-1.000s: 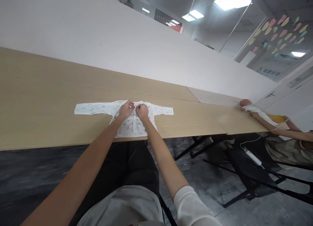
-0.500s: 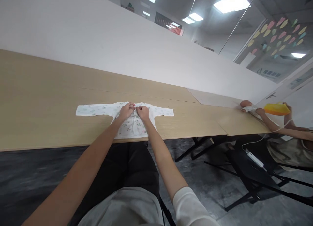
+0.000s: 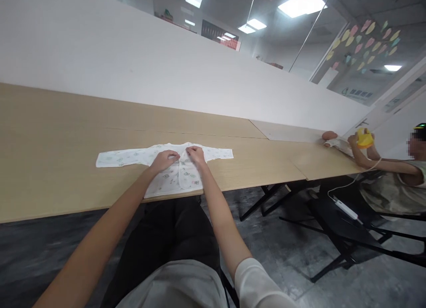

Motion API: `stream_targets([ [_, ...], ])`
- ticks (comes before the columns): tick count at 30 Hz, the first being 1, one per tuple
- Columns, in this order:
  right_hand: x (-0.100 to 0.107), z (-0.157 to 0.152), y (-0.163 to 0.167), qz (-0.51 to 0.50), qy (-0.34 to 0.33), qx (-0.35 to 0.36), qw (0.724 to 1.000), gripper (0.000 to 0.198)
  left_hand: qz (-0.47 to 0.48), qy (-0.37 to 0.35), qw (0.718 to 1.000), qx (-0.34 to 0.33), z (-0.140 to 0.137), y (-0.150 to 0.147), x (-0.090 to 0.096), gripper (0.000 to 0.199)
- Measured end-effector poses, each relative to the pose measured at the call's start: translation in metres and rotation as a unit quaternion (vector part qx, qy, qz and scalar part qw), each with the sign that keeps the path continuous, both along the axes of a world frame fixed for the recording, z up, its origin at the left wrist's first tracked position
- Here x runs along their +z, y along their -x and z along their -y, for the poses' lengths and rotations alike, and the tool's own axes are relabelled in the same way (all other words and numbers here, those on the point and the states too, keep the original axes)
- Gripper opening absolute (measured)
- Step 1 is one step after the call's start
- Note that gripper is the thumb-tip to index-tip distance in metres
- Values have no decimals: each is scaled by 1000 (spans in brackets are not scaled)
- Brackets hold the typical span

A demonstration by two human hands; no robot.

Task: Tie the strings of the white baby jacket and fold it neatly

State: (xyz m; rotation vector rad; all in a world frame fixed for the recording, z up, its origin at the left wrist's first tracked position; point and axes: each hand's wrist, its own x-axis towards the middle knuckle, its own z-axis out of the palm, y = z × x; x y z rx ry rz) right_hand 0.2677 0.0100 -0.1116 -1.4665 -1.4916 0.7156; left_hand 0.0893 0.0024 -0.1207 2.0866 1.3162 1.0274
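Note:
A small white baby shirt [image 3: 169, 179] with a scattered print lies face up on the wooden table [image 3: 60, 183], its long sleeves spread to both sides and its hem near the front edge. My left hand [image 3: 164, 160] is on the upper chest, fingertips pinching the edge of the front opening. Just to its right, my right hand [image 3: 195, 155] pinches the opposite edge below the collar, with its fingers curled. A narrow gap parts the two hands. The fastening between my fingertips is too small to make out.
At the far right a co-worker [image 3: 396, 166] sits holding a yellow cloth item [image 3: 364, 138]. A doll [image 3: 336, 141] lies by them on the table. A black folding chair [image 3: 346, 219] bears a white power strip [image 3: 346, 209]. A white wall [image 3: 133, 73] runs behind the table.
My hands have drawn slightly apart at the shirt's front, the left one moving left and down. The view has shifted a little. The co-worker has turned and bunched the yellow item.

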Motion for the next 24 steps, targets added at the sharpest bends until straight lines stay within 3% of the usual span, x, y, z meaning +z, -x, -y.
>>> stream_targets([
  [3,4,11,-7,-7,23,46,999,14,-20,-30,999,-20,2,1,-2,34],
  [9,8,29,-7,92,15,127,988,9,-43,-49,997,-33,3,2,-3,28],
  [15,9,33,-3,150,-5,117,982,7,-30,-65,996,-43,0,1,-7,29],
  [24,7,32,2,124,18,82,989,5,-31,-46,998,-22,2,-1,-5,27],
])
